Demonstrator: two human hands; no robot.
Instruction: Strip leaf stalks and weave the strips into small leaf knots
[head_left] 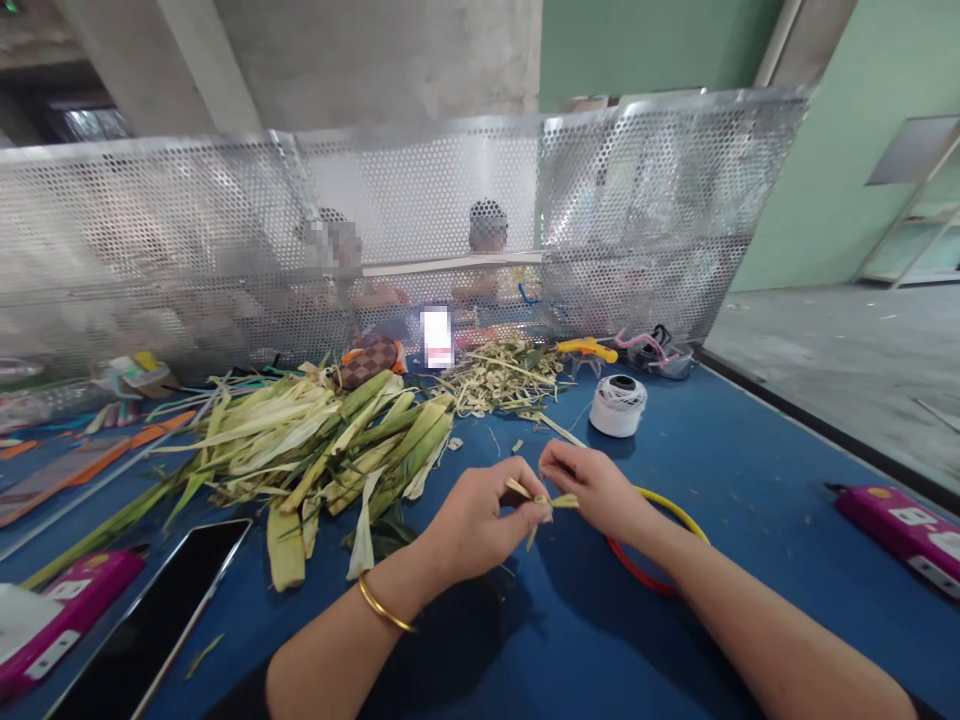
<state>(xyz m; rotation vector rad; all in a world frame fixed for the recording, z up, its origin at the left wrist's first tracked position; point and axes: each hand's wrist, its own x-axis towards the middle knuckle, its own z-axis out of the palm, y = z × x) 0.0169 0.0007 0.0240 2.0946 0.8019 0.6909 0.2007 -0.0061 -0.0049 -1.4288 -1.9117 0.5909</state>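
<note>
Over the blue tabletop (570,660), my left hand (480,515), with a gold bangle (382,605) at the wrist, pinches a small knotted strip of corn husk (541,500) between thumb and forefinger. Its pale ends stick out in several directions. Close by on the right, my right hand (592,485) has its fingers curled together; what they hold, if anything, is hidden. Under the right forearm lies a ring (654,582), part red and part yellow. A heap of corn husks (300,440) spreads left of my hands. Beyond the right hand stands a spool of white thread (617,408).
Husk scraps (510,378) are piled near a perforated metal screen (645,200), with people behind it. A patterned pouch (369,362), a yellow-handled tool (589,348) and a lit screen (436,337) sit at the back. A phone (154,615) and purple power strips (904,530) flank me.
</note>
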